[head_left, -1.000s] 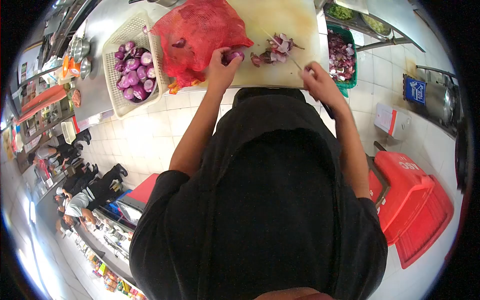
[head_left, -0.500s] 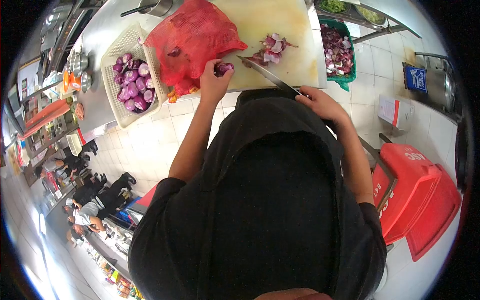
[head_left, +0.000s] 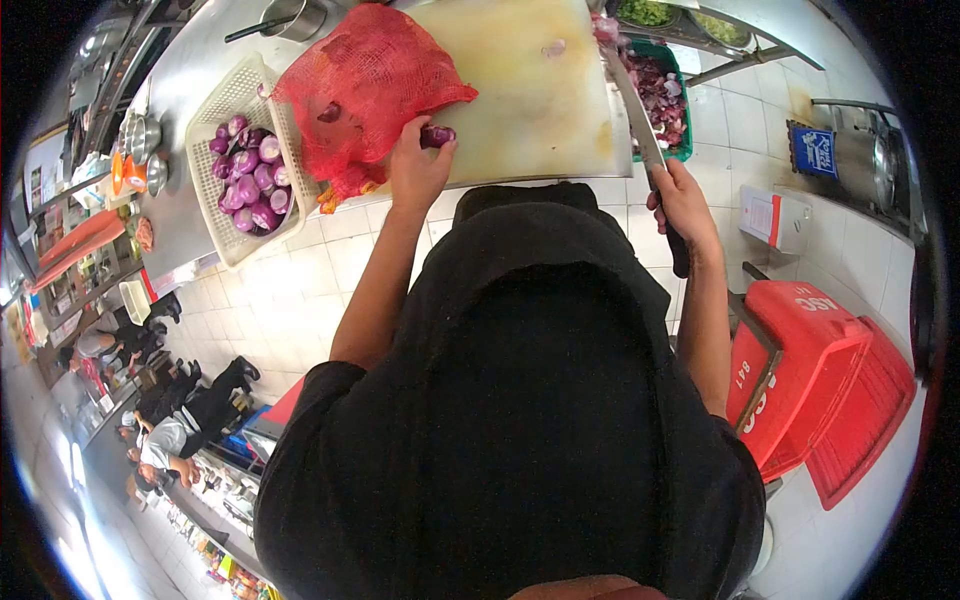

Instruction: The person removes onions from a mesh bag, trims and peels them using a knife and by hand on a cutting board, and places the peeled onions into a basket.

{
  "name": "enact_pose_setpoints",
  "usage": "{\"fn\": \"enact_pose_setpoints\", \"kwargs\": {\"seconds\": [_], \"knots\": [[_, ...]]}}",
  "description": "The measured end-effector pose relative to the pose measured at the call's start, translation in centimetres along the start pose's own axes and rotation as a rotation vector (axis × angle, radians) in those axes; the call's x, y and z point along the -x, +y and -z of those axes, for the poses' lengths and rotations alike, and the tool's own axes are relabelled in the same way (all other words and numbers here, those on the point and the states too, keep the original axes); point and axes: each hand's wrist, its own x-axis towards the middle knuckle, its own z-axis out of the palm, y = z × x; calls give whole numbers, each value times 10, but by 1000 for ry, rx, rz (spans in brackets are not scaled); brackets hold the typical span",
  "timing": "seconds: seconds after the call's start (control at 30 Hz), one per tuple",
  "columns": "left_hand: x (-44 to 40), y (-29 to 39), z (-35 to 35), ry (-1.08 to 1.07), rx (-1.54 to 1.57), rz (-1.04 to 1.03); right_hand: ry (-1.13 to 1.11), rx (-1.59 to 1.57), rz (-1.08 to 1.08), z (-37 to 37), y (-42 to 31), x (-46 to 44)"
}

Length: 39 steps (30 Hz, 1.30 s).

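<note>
My left hand (head_left: 418, 168) is closed around a red onion (head_left: 437, 136) at the near edge of the cutting board (head_left: 530, 95). In my right hand (head_left: 684, 205) is the dark handle of a knife (head_left: 640, 118), its blade extending along the board's right edge. Onion skins (head_left: 606, 30) lie at the blade's far end, above a green basket (head_left: 684, 148) containing more skins. A red mesh bag (head_left: 370, 85) rests left of the board, close to my left hand. Left of that, several peeled onions (head_left: 250, 180) fill part of a cream plastic basket (head_left: 207, 190).
A pot (head_left: 298, 18) stands on the steel table at the back left. To the lower right is a red bin (head_left: 800, 345), with a white box (head_left: 775, 220) near it. Other people (head_left: 185, 420) are in the background at lower left.
My right hand and the knife have moved right, past the board's edge. The pile of skins has shifted from the board to its right edge. My left hand still holds the onion.
</note>
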Motion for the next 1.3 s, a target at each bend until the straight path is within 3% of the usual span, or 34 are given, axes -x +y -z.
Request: {"fn": "enact_pose_setpoints", "kwargs": {"seconds": [0.1,0.3,0.4,0.53,0.6,0.63,0.77,0.87,0.97,1.07,1.3], "knots": [[-1,-3,-3,0,-5,-12,104,107,46,3,4,2],[-4,9,-4,-5,11,11,-108,200,281,-65,-18,-5],[-5,7,-4,-29,9,-5,-243,67,129,-81,-37,-17],[-6,7,-1,-19,63,19,84,-58,99,-50,-9,-41],[-3,12,0,-46,157,94,159,-24,150,-27,4,-43],[-4,12,2,-61,198,130,145,-161,78,-24,-5,-31],[-3,-7,-17,-113,867,269,1,-151,187,-35,-11,-5],[-5,8,-15,-156,1413,434,60,-84,519,-65,-8,6],[-7,24,-10,-308,1609,455,29,-31,614,-78,-7,4],[-9,38,-14,-415,1658,396,-23,98,544,-77,-13,15],[-6,66,-18,-460,1535,326,-28,258,738,-89,-43,37]]}}
